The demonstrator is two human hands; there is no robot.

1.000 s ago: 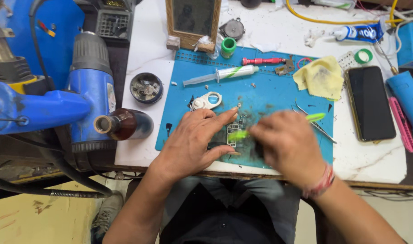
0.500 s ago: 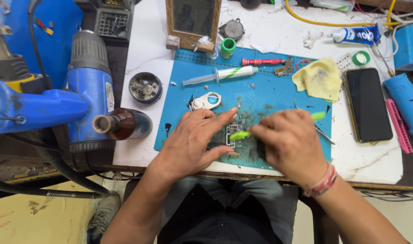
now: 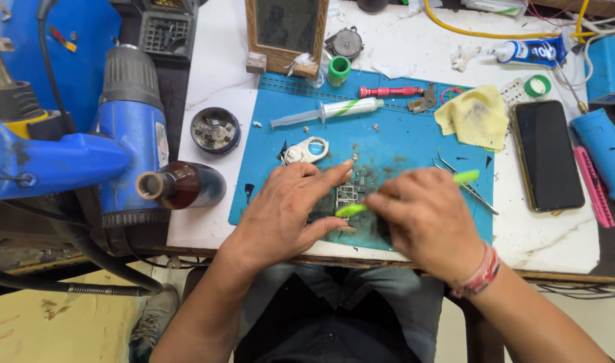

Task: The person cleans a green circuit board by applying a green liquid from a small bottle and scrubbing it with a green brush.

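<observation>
Two hands, left hand pinning circuit board, right hand gripping green tool

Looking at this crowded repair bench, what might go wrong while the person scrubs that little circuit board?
The left hand pins the small circuit board with fingertips only, so the right hand's green brush may push it loose. The brown bottle lies on its side beside the left hand; a bump may roll it. The tweezers beside the right hand may get knocked off the blue mat.

Both forearms are bare, with no sleeves in view. A red and pink thread band circles the right wrist. Dark trousers cover the lap.
</observation>
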